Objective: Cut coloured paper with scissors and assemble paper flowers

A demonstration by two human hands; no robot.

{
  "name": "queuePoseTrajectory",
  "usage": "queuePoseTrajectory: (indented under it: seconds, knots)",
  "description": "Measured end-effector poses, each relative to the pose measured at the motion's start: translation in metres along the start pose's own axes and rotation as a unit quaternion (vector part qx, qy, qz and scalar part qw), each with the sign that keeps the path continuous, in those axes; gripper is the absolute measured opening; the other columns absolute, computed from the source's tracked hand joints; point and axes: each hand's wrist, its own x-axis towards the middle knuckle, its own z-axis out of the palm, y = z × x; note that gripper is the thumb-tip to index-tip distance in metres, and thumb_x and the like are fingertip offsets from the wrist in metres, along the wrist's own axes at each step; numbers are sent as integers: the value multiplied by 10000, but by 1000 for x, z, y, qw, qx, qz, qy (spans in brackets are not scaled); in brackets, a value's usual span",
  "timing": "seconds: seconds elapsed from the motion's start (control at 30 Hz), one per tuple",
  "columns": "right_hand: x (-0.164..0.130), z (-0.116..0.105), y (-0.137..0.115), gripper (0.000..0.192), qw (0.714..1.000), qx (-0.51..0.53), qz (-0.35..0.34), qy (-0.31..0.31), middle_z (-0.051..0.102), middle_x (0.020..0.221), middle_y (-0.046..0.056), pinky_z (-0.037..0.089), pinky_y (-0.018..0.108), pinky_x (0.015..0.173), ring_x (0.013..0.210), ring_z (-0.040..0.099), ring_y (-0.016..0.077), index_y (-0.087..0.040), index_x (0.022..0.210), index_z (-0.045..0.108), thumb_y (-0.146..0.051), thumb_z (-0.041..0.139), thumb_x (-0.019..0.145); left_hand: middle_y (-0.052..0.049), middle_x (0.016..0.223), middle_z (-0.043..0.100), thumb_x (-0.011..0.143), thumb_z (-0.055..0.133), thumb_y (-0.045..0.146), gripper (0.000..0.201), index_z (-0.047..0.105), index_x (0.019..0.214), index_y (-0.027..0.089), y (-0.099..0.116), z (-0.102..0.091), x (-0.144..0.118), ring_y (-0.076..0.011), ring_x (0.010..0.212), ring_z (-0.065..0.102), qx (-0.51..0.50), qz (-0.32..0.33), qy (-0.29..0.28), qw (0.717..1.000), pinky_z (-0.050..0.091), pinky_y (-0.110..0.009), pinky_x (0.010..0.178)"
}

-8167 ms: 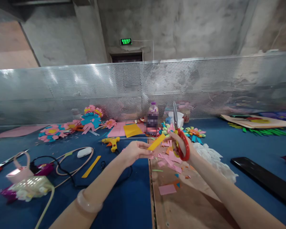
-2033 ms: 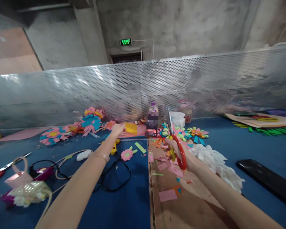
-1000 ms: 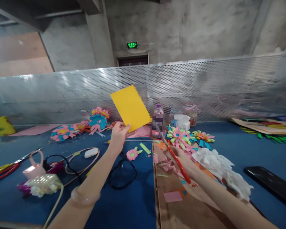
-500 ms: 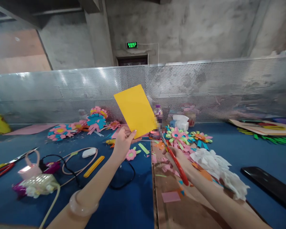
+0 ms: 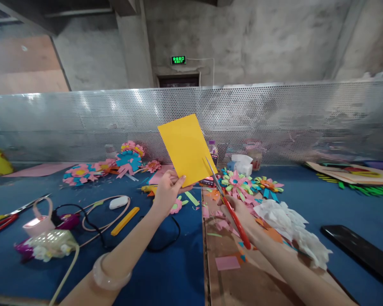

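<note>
Pinching yellow card [image 5: 187, 148] upright in your left hand [image 5: 167, 193] | right hand [image 5: 239, 210] gripping red scissors [image 5: 225, 199] (blade tips at card's lower edge)

The blue bench [image 5: 166, 272] carries a brown board [image 5: 242, 284] strewn with paper scraps at its near middle, paper flowers [image 5: 127, 159] along the far edge, a black cable [image 5: 166, 238], a yellow strip [image 5: 125, 221] and a dark phone [image 5: 360, 255] toward the right edge.

Rough grey concrete wall [image 5: 258, 38] rising behind, green exit sign [image 5: 178, 60] glowing over a dark doorway [image 5: 178, 80]. Shiny perforated metal partition [image 5: 290, 119] running along the blue table [image 5: 166, 272]; brown wooden board [image 5: 252, 280] lying across it.
</note>
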Motion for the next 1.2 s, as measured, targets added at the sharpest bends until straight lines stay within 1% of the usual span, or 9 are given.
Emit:
queuePoseTrajectory:
  seconds: [0.17, 0.5, 0.67, 0.73, 0.87, 0.97, 1.03, 1.13, 1.2]
  knots:
    - [-2, -1, -5, 50, 1000, 19, 13, -12, 407, 548, -65, 315, 215, 473, 469, 398, 81, -193, 665, 385, -207, 431, 678, -50, 895, 673, 708, 627, 315, 266, 414, 817, 199, 1, 1, 0, -223, 791, 665, -11, 5, 8, 1000, 554, -377, 692]
    - [-6, 1, -14, 63, 999, 27, 23, 20, 409, 518, -68, 320, 209, 457, 447, 408, 83, -201, 632, 368, -205, 422, 666, -49, 850, 671, 713, 638, 286, 237, 439, 811, 201, 2, 3, -3, -224, 732, 666, -25, 8, 4, 1000, 555, -382, 643]
    - [-8, 4, -18, 43, 997, 61, 40, 1, 431, 471, -69, 328, 204, 414, 385, 419, 86, -207, 645, 373, -188, 411, 652, -65, 846, 670, 708, 642, 273, 224, 462, 815, 192, 2, 4, -2, -223, 699, 665, -27, 10, 7, 1000, 555, -373, 617]
    - [-8, 4, -16, 47, 998, 53, 45, 3, 432, 468, -67, 329, 204, 408, 384, 421, 89, -206, 641, 372, -188, 415, 641, -69, 849, 670, 706, 643, 269, 220, 471, 816, 188, 3, 4, -3, -225, 696, 665, -29, 8, 10, 1000, 555, -374, 613]
    - [-4, 4, -5, 86, 999, 6, 6, 33, 425, 530, -51, 322, 209, 433, 450, 425, 91, -199, 608, 336, -197, 417, 637, -76, 855, 670, 704, 645, 266, 219, 484, 823, 179, 3, 4, -3, -228, 696, 666, -30, 7, 9, 999, 557, -375, 609]
    - [-2, 3, 0, 40, 1000, 5, 13, 14, 421, 544, -49, 314, 213, 437, 459, 417, 92, -188, 633, 373, -205, 409, 640, -79, 840, 672, 698, 650, 268, 226, 490, 825, 172, 2, 3, -2, -232, 698, 666, -29, 4, 10, 1000, 559, -376, 604]
    - [-1, 2, 0, 38, 1000, 1, 16, 9, 407, 535, -52, 307, 213, 441, 460, 405, 91, -183, 638, 389, -214, 411, 643, -75, 828, 673, 694, 652, 270, 227, 492, 821, 170, 2, 3, -2, -232, 704, 667, -27, 2, 12, 1000, 561, -378, 611]
    - [-4, 3, -6, 63, 999, -16, 3, 28, 374, 517, -53, 302, 208, 446, 480, 400, 93, -184, 598, 372, -208, 425, 623, -69, 822, 675, 695, 651, 275, 232, 495, 829, 168, 2, 3, -2, -226, 713, 669, -25, 1, 13, 1000, 564, -379, 628]
    - [-7, 3, -11, 42, 999, 9, 22, 24, 373, 518, -56, 317, 203, 420, 465, 424, 99, -187, 607, 379, -203, 418, 607, -68, 830, 677, 700, 649, 276, 240, 498, 850, 166, 3, 3, -2, -224, 719, 671, -25, 2, 10, 1000, 565, -378, 635]
